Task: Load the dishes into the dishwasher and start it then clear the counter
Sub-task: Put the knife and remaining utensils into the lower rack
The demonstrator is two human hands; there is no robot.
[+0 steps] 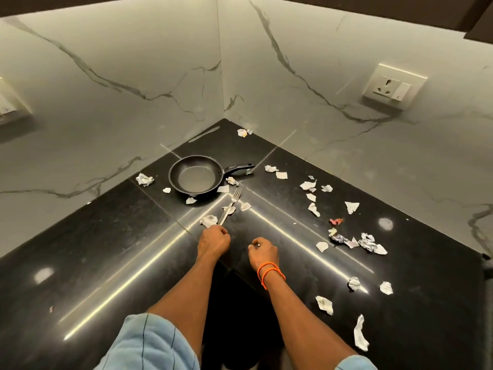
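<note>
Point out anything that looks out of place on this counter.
Torn, crumpled paper scraps litter the black counter, mostly right of the frying pan. One pink scrap stands out among them.

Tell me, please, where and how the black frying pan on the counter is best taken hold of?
Probably by its handle. The frying pan sits upright and empty, its handle pointing right, free apart from a paper scrap at its tip. Come from the right, wrapping the right hand around it; the round rim offers less purchase.
</note>
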